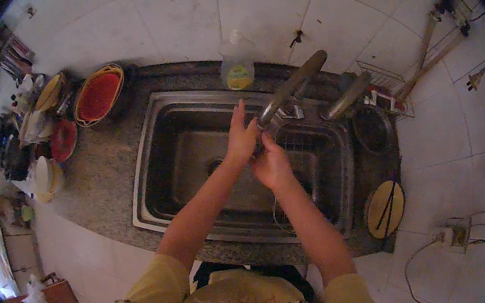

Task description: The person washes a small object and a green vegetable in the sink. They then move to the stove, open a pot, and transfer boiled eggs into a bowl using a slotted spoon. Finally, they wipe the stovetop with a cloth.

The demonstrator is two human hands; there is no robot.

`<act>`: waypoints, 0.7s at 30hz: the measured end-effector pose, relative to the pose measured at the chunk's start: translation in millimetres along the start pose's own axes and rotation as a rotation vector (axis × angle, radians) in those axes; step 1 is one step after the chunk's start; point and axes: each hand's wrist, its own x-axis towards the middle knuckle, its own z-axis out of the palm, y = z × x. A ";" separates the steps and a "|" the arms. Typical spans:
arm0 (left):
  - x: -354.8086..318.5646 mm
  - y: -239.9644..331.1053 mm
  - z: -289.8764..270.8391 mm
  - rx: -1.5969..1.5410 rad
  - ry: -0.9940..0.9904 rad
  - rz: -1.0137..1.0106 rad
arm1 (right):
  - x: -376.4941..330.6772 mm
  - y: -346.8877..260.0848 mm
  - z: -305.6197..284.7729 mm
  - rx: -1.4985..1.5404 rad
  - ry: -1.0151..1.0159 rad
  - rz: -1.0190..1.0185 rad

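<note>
Both my hands are over the steel sink (154,159), right under the spout of the long metal tap (291,88). My left hand (241,133) is raised with its fingers together and pointing up, its palm against my right hand. My right hand (271,164) is curled beside it, touching it below the spout. Neither hand holds any object that I can see. The sink basin beneath them looks bare apart from the drain, partly hidden by my left forearm.
A clear soap bottle (238,63) with a yellow label stands behind the sink. A wire rack (309,150) sits in the right of the basin. Red and yellow baskets (99,94) and stacked bowls lie left on the granite counter (98,188). A round yellow board (385,208) lies right.
</note>
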 end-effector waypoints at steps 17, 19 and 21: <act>-64.8 40.0 13.5 0.660 -0.038 0.579 | 34.0 2.3 -42.5 -0.236 -0.121 -0.407; -23.6 46.2 7.9 0.073 -0.148 0.115 | 45.1 1.3 -55.1 -0.037 -0.157 -0.209; -6.0 32.0 -0.6 -0.219 -0.156 -0.071 | 15.3 0.2 -21.4 0.007 -0.069 -0.124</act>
